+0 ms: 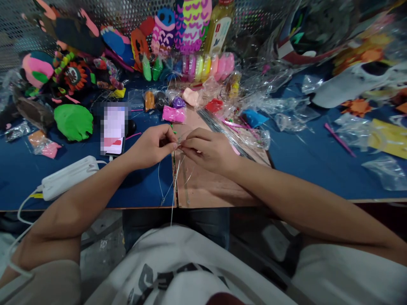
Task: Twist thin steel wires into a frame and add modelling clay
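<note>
My left hand [155, 144] and my right hand [210, 150] meet above the front of the table, fingertips almost touching. Both are closed in a pinch on thin wire [177, 173], whose pale strands hang down below the fingers past the table edge. One strand bends into a loop to the left. Exactly how the wire sits between the fingertips is too small to make out. Beneath my right hand lies a brown board [210, 186]. A bundle of straight grey wires [219, 127] rests on it, just beyond my right knuckles.
Left of my hands are a lit phone [114, 127], a white power bank [70, 178] with a cable, and a green clay piece [73, 122]. Colourful clay figures [163, 31], a bottle [220, 27] and clay packets [174, 114] stand behind. Plastic wrappers [292, 110] spread to the right.
</note>
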The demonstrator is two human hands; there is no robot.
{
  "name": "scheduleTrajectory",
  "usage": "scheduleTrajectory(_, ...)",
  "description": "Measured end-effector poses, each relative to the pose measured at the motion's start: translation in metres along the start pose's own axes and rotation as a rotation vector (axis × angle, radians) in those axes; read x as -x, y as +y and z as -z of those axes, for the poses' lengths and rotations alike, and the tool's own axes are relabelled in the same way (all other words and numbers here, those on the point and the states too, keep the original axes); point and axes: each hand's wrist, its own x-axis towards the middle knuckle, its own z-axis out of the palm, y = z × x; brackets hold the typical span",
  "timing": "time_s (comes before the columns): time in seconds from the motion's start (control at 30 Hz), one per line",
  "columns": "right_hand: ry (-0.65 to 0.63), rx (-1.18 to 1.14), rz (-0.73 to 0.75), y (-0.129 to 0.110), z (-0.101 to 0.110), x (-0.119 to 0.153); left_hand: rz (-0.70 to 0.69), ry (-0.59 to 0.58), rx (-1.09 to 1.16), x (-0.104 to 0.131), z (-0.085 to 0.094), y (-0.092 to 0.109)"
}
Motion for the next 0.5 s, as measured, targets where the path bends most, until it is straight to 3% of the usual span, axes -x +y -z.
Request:
scheduleTrajectory(0.17, -0.039, -0.009, -0.044, 0.0042, -0.0018, 0.0029, -0.167, 0.021, -0.335, 0.0052, 0.0002, 0.0070)
scheduleTrajectory(0.5, -0.084, -0.250, -0.186, 0.0043, 0.0074, -0.0053, -0.209, 0.019, -0.368, 0.0055, -0.0009, 0.0057)
